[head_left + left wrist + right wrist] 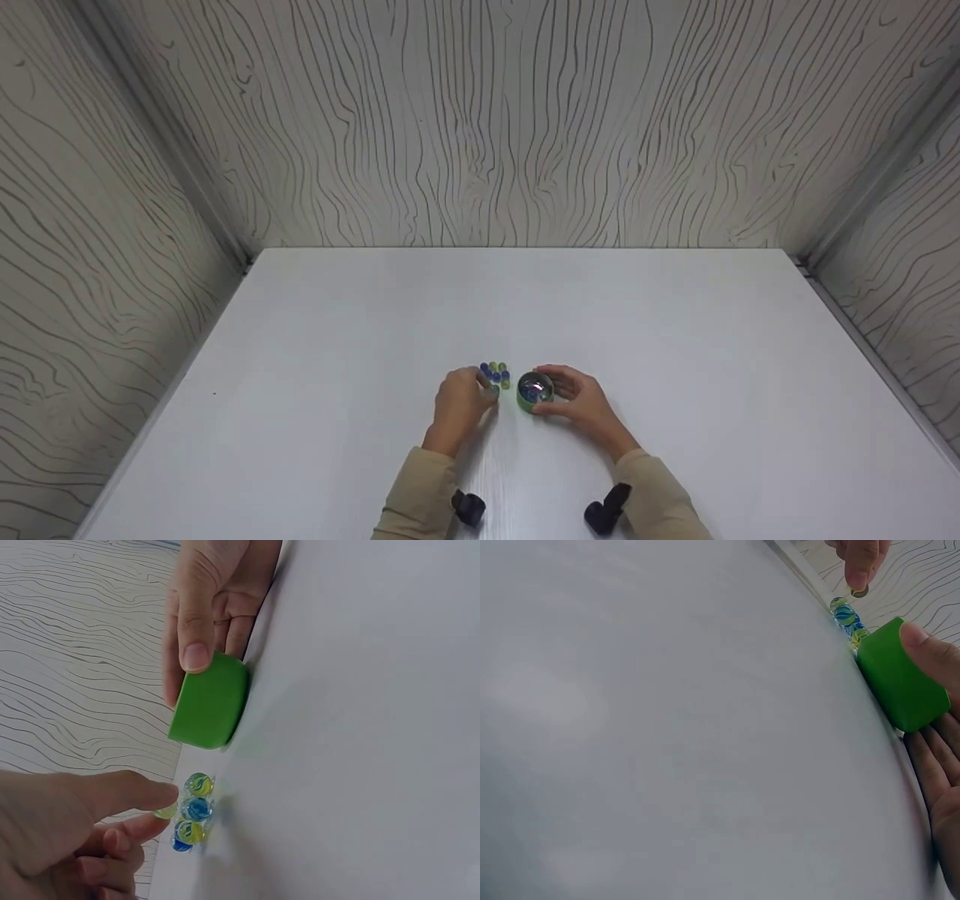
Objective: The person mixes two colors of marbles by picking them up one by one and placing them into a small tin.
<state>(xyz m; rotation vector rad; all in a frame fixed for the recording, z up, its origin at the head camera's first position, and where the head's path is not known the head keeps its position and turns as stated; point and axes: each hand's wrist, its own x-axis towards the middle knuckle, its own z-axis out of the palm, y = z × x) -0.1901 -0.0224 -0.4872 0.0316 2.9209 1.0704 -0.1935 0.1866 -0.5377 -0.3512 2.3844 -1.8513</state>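
Observation:
Between thumb and forefinger, my left hand point(459, 401) pinches a yellowish glass marble point(166, 811), lifted off the table. Just beyond those fingers, several blue and yellow-green marbles point(496, 376) lie in a tight cluster on the white surface. To their right stands a small green bowl point(212, 701), upright on the table. My right hand point(581, 401) grips its side, thumb near the rim and fingers around the far side. From above, dark blue marbles point(532, 393) show inside the bowl; how many is unclear.
The white table point(315, 337) extends around both hands. Wood-grain patterned panels point(480, 127) rise behind it and at both sides, joined by grey corner posts. A black wrist device point(470, 509) sits at the left cuff, another point(602, 516) at the right.

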